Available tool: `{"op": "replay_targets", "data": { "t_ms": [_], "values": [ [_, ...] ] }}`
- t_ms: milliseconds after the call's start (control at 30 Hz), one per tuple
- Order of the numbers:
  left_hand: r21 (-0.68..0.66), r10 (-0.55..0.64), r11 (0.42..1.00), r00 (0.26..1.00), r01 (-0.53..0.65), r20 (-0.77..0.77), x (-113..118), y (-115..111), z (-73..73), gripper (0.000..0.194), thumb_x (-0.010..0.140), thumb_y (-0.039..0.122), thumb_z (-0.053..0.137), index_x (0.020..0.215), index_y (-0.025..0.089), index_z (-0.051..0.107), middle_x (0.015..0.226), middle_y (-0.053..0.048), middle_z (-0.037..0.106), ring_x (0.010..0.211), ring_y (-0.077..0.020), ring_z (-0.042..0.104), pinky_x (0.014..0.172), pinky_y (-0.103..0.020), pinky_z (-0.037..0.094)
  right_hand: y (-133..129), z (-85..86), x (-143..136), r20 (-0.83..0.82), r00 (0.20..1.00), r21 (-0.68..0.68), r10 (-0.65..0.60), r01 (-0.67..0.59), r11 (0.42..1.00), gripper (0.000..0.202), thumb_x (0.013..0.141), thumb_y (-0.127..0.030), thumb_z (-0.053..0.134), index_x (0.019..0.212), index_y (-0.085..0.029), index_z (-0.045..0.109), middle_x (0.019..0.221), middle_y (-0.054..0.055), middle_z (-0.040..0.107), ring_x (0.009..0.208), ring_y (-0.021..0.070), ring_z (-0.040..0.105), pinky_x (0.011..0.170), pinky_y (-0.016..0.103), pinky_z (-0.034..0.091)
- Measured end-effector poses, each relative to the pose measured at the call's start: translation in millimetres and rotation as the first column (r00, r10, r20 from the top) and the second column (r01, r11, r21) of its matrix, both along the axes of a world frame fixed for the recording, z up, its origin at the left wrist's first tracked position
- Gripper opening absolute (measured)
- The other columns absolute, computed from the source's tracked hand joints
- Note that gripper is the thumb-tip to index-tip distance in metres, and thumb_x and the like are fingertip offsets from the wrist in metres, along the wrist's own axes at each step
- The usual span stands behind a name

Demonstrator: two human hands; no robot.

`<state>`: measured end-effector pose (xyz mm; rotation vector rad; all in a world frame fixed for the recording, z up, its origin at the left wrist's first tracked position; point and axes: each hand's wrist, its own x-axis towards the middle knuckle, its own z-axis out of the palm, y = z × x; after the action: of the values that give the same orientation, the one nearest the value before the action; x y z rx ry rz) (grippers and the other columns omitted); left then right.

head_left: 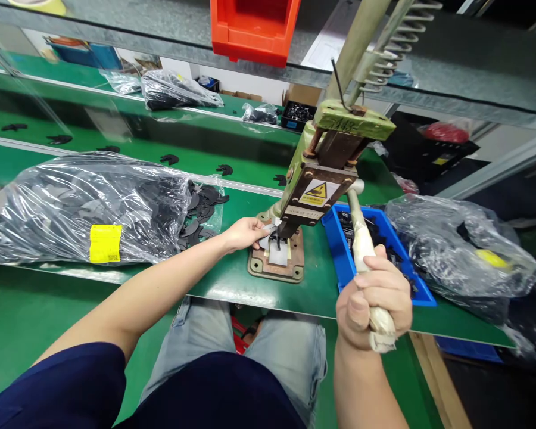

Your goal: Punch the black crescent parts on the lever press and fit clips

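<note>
My right hand (375, 295) is wrapped round the tape-covered lever (361, 229) of a green hand press (321, 179). At the press base (274, 271), my left hand (246, 233) pinches a flat dark curved piece (267, 239) between thumb and fingers. That piece lies over a small metal block (278, 255), directly under the lowered ram (290, 226). Where the ram meets the piece is partly hidden. Left of my left hand, similar black curved pieces (201, 208) spill from a large clear plastic bag (84, 202) with a yellow label.
A blue bin (339, 262) of small black parts stands right of the press, beside another plastic bag (464, 256). Several black pieces lie spaced along the green strip (138, 140) behind. Overhead, a shelf (161, 33) carries an orange bin (255, 47).
</note>
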<state>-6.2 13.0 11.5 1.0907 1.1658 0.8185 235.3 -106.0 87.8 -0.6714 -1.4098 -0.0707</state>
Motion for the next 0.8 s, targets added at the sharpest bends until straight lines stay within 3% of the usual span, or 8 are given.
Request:
{"op": "replay_targets", "data": {
  "t_ms": [367,567,800],
  "values": [
    [-0.058,0.019,0.998,0.999,-0.018,0.033,-6,-1,3.7,0.04,0.08,0.04,0.09,0.083,0.013,0.06,0.061,0.002,0.067,0.045,-0.0088,0.065,0.048,-0.017,0.054,2,-1.5,0,-0.001,1.0,0.017,0.001,0.0,1.0,0.029,0.087,-0.039,0.071,0.07,-0.023,0.055,0.075,-0.002,0.058,0.093,0.0209,0.068,0.11,0.066,0.053],
    [0.015,-0.024,1.0,1.0,0.024,-0.011,0,2,1.1,0.037,0.081,0.037,0.089,0.085,0.012,0.062,0.065,0.001,0.069,0.047,-0.0074,0.065,0.049,-0.017,0.054,3,-2.1,-1,-0.011,1.0,0.022,0.008,-0.008,1.0,0.028,0.088,-0.04,0.07,0.07,-0.024,0.055,0.075,-0.002,0.059,0.093,0.02,0.068,0.11,0.064,0.053],
    [0.002,-0.131,0.991,0.99,0.131,-0.049,-5,9,3.2,0.037,0.084,0.036,0.086,0.084,0.015,0.056,0.065,0.004,0.063,0.05,-0.0095,0.066,0.053,-0.021,0.059,2,-2.3,0,0.004,1.0,0.018,0.013,-0.013,1.0,0.027,0.088,-0.037,0.07,0.071,-0.023,0.055,0.075,-0.001,0.059,0.094,0.0199,0.068,0.11,0.065,0.052]
  ]
}}
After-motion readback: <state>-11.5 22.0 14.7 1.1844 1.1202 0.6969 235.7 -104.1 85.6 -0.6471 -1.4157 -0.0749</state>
